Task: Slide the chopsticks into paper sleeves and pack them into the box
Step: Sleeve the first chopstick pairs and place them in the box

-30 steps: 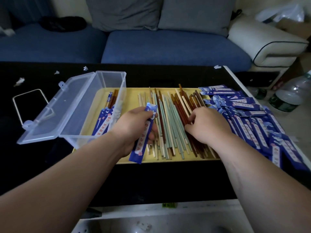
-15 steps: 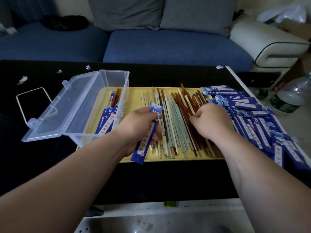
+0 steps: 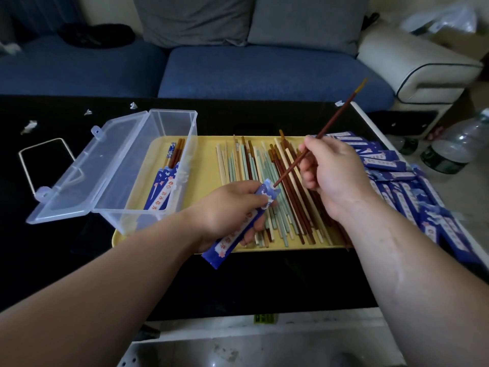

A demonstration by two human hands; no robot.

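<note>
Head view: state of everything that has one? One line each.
Clear plastic box, lid open.
Sleeved chopsticks, lying inside the box.
Left hand, grips a blue paper sleeve.
Right hand, pinches a brown chopstick.
Brown chopstick, in the air, tilted, lower tip at the sleeve's mouth.
Loose chopsticks, unsleeved, lying on the yellow tray.
Spare sleeves, piled right of the tray.
</note>
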